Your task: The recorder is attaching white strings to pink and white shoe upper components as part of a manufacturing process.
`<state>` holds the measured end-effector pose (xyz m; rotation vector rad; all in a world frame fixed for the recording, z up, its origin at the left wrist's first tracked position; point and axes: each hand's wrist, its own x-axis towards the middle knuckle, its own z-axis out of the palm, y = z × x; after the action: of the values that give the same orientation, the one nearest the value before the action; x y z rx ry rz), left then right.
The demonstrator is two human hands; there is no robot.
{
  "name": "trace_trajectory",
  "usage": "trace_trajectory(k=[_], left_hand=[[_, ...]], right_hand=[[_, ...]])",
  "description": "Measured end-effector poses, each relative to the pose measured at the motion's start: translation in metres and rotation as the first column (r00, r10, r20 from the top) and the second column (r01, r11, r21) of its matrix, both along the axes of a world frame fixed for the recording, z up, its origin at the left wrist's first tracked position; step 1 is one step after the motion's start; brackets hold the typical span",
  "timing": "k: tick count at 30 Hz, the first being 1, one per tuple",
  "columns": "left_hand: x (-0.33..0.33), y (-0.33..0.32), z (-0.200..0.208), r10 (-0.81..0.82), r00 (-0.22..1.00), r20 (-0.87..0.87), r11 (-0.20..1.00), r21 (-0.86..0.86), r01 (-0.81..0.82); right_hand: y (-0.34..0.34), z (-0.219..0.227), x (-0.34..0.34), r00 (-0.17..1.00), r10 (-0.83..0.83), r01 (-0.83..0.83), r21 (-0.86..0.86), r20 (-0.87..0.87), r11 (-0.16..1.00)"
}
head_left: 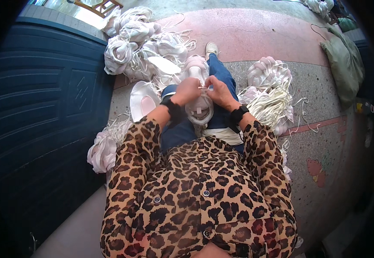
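A white and pale pink shoe upper (199,108) lies lengthwise over my lap, its opening toward me and its toe pointing away. My left hand (188,90) is closed in a pinch at the left side of its lacing area. From the right, my right hand (220,93) pinches too, thumb and forefinger together. A short stretch of white shoelace (204,88) runs between the two hands, just over the upper. The eyelets under my fingers are hidden. Beside my right thigh rests a bundle of cream laces (268,105).
Heaped uppers (129,41) stand front left, with more uppers (104,150) nearer on that side. A white upper with a pink inside (144,102) lies left of my lap. Stacked uppers (268,73) sit at right. A dark blue door (45,94) borders the left; a green sack (344,64) slumps far right.
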<state>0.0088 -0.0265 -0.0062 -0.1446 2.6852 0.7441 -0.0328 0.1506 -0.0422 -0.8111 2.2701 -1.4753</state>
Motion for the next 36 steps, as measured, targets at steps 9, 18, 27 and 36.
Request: trace_trajectory(k=[9,18,27,36], left_hand=[[0.043,0.007,-0.009,-0.208,0.756,-0.620,0.978,-0.131,0.162],[0.042,0.004,-0.013,-0.306,0.672,-0.675,0.950,-0.167,0.264],[0.040,-0.002,0.002,-0.423,0.640,-0.641,0.903,-0.242,0.354],[0.043,-0.004,0.000,-0.181,0.745,-0.641,0.980,-0.053,0.193]], right_hand=[[-0.006,-0.009,-0.018,0.905,0.092,-0.060,-0.091,0.415,0.994],[-0.001,0.013,-0.028,0.798,0.268,-0.283,-0.057,0.541,0.957],[-0.005,0.013,-0.037,0.721,0.418,-0.440,-0.100,0.553,0.892],[-0.007,0.008,-0.031,0.674,0.395,-0.387,-0.157,0.624,0.909]])
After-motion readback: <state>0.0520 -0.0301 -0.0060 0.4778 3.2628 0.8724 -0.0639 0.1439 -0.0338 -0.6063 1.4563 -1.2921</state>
